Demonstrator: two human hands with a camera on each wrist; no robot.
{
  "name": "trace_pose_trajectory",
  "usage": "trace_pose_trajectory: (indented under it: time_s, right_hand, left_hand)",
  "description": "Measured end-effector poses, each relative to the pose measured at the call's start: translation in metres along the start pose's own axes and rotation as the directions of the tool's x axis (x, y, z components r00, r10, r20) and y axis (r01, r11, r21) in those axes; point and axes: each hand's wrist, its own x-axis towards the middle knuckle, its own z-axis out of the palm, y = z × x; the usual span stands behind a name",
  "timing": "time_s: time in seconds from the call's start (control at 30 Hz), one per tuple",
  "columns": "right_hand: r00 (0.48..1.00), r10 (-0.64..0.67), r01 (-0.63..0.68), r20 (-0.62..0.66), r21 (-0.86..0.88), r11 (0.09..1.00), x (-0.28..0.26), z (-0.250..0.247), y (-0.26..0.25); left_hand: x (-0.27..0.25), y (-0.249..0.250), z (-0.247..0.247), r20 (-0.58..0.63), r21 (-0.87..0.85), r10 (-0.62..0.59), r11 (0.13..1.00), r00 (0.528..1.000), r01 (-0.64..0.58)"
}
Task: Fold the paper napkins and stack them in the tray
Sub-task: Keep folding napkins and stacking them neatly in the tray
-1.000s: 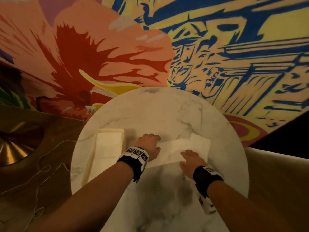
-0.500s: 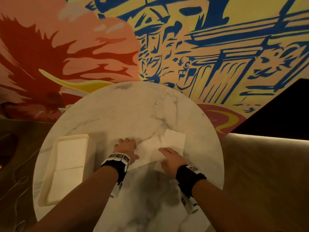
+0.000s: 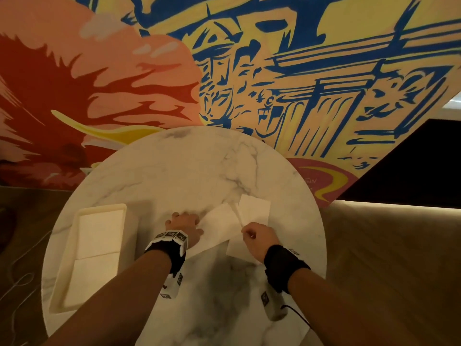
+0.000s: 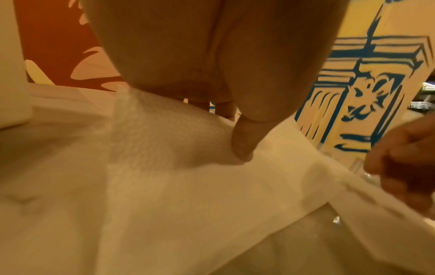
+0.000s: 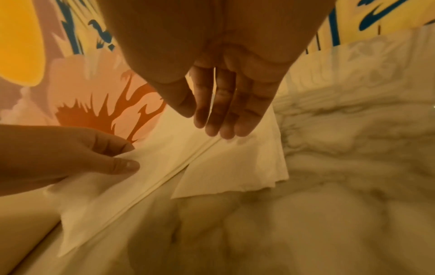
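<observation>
Since a second ago the napkin [image 3: 219, 227] has slid toward 5 o'clock on the table [image 3: 189, 171] and one edge is lifted. Thin, limp, light and easily torn, it is best taken by corners or edges. White, finely embossed, half open. Left hand [image 3: 184, 227] pinches its left edge; right hand [image 3: 258, 238], fingers straight, lifts the fold beside the stack [image 3: 254, 208]. Tray [image 3: 82, 216] sits at 9 o'clock

round marble table [image 3: 189, 171], painted mural wall [image 3: 274, 71] behind, tan floor [image 3: 389, 258]
</observation>
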Motion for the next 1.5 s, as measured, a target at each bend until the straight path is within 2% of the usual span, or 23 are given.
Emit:
trace_pose_trajectory:
  time_s: [0.1, 0.17, 0.23, 0.33, 0.43, 0.5, 0.6, 0.77, 0.9, 1.0, 1.1, 1.13, 1.23, 1.3, 1.4, 1.5]
  right_hand:
    - [0.996, 0.058, -0.060, 0.074, 0.022, 0.998, -0.001, 0.004, -0.004]
    - [0.986, 0.089, -0.115, 0.142, 0.189, 0.975, -0.001, 0.010, -0.011]
    - [0.982, 0.078, -0.144, 0.174, 0.410, 0.901, -0.001, 0.016, -0.023]
    - [0.991, 0.026, -0.105, 0.135, 0.626, 0.773, -0.001, 0.019, -0.049]
    - [0.999, 0.007, -0.035, 0.043, 0.711, 0.703, 0.000, 0.018, -0.070]
    - [1.000, 0.021, -0.003, -0.018, 0.691, 0.723, 0.003, 0.016, -0.078]
    - [0.999, 0.005, 0.022, -0.042, 0.624, 0.781, 0.006, 0.012, -0.088]
    - [0.999, 0.031, -0.038, 0.024, 0.737, 0.675, -0.002, 0.010, -0.110]
    - [0.999, -0.027, -0.006, 0.033, 0.741, 0.672, -0.009, 0.011, -0.120]
    - [0.996, -0.079, 0.026, 0.036, 0.743, 0.668, -0.014, 0.007, -0.128]
    - [0.996, -0.090, 0.060, 0.002, 0.733, 0.677, -0.014, 0.006, -0.130]
    - [0.996, -0.090, 0.083, -0.028, 0.722, 0.687, -0.014, 0.006, -0.129]
    - [0.986, -0.115, 0.167, -0.121, 0.659, 0.733, -0.015, 0.004, -0.131]
    - [0.975, -0.139, 0.219, -0.175, 0.625, 0.749, -0.016, 0.002, -0.134]
    - [0.953, -0.210, 0.295, -0.220, 0.510, 0.808, -0.018, 0.002, -0.141]
    - [0.941, -0.261, 0.333, -0.214, 0.459, 0.824, -0.020, 0.004, -0.146]
  left_hand:
    - [-0.005, 0.002, -0.011, -0.045, -0.200, -0.017, 0.980, 0.999, 0.007]
    - [-0.009, 0.004, -0.020, -0.076, -0.368, -0.027, 0.930, 0.997, -0.003]
    - [-0.016, 0.007, -0.028, -0.100, -0.510, -0.017, 0.860, 0.995, -0.037]
    - [-0.026, 0.007, -0.036, -0.131, -0.621, 0.015, 0.778, 0.991, -0.094]
    - [-0.037, 0.000, -0.043, -0.158, -0.674, 0.008, 0.730, 0.987, -0.114]
    - [-0.045, -0.006, -0.048, -0.198, -0.712, -0.016, 0.689, 0.980, -0.132]
    - [-0.052, -0.018, -0.051, -0.231, -0.781, -0.041, 0.603, 0.972, -0.160]
    - [-0.067, -0.029, -0.054, -0.259, -0.762, -0.029, 0.620, 0.966, -0.186]
    - [-0.073, -0.035, -0.058, -0.264, -0.789, -0.039, 0.584, 0.964, -0.193]
    - [-0.076, -0.041, -0.062, -0.264, -0.776, -0.003, 0.594, 0.965, -0.210]
    - [-0.081, -0.045, -0.066, -0.351, -0.775, 0.025, 0.554, 0.936, -0.306]
    - [-0.083, -0.046, -0.069, -0.393, -0.758, 0.027, 0.556, 0.919, -0.340]
    - [-0.086, -0.047, -0.076, -0.494, -0.653, 0.006, 0.657, 0.869, -0.376]
    - [-0.088, -0.049, -0.078, -0.530, -0.637, -0.015, 0.667, 0.848, -0.386]
    - [-0.089, -0.053, -0.077, -0.536, -0.629, -0.036, 0.683, 0.843, -0.371]
    - [-0.093, -0.054, -0.080, -0.546, -0.616, -0.058, 0.704, 0.836, -0.353]
